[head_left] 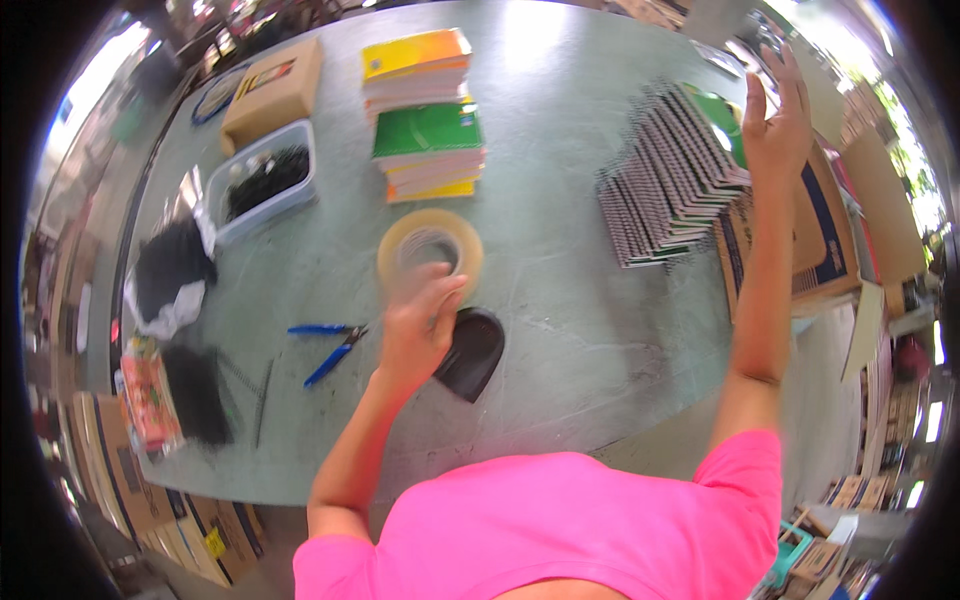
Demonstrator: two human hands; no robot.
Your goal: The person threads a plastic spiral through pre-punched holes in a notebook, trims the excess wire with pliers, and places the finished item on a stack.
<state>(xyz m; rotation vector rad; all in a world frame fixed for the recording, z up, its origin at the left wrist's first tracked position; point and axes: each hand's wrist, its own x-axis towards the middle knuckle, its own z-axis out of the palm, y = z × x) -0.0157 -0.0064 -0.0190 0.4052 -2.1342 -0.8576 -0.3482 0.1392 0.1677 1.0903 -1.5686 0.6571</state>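
My left hand hovers at the near edge of a wide roll of clear tape, its fingers bent and blurred; whether they grip anything does not show. Just right of that hand a black rounded, flat object lies on the table, its far left part hidden. Blue-handled pliers rest with handles apart to the left. My right hand is raised at the far right, fingers stretched out and nothing visibly in it. Beside it leans a fanned stack of spiral-bound notebooks with a green cover on top.
Stacked notebooks with yellow and green covers stand at the table's back middle. At left are a cardboard box, a clear plastic tub of black coils, a black bag and a reddish packet. Cartons flank the right edge.
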